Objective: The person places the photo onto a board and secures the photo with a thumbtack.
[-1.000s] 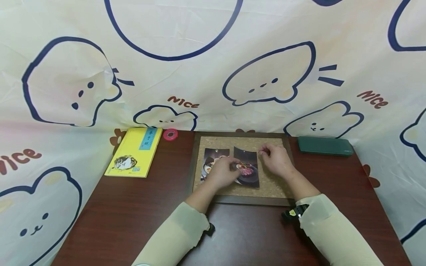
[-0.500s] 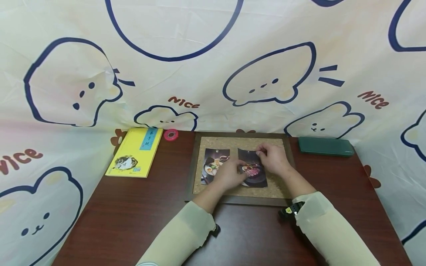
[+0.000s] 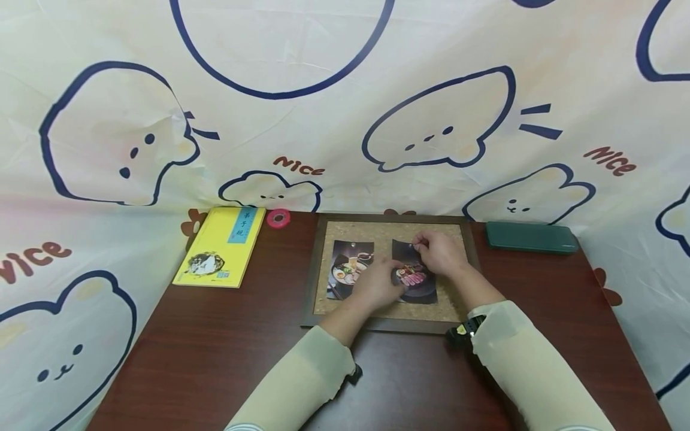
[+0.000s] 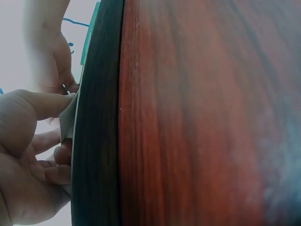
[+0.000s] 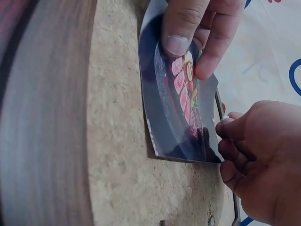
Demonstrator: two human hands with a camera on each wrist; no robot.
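A framed cork board (image 3: 448, 305) lies on the table, bearing two photos of food. My left hand (image 3: 376, 286) holds the right-hand photo (image 3: 423, 293), a dark print with pink meat slices; in the right wrist view its thumb (image 5: 178, 44) lies on the picture. Near that photo's top edge my right hand (image 3: 441, 254) pinches a small pale push pin (image 5: 225, 118) between thumb and finger. The photo curls away from the cork in the right wrist view. To its left, a photo of bowls (image 3: 345, 272) has a pin at its top, partly hidden by my left hand.
A yellow book (image 3: 221, 248) and a red ring-shaped roll (image 3: 278, 218) lie at the back left. At the back right is a dark green case (image 3: 530, 237). Small pins (image 5: 211, 220) stick in the cork. A patterned cloth hangs behind the table.
My left hand has slid the right-hand photo rightward, widening the gap from the other photo. My right hand has moved slightly left, and its fingertips now meet the photo's upper edge.
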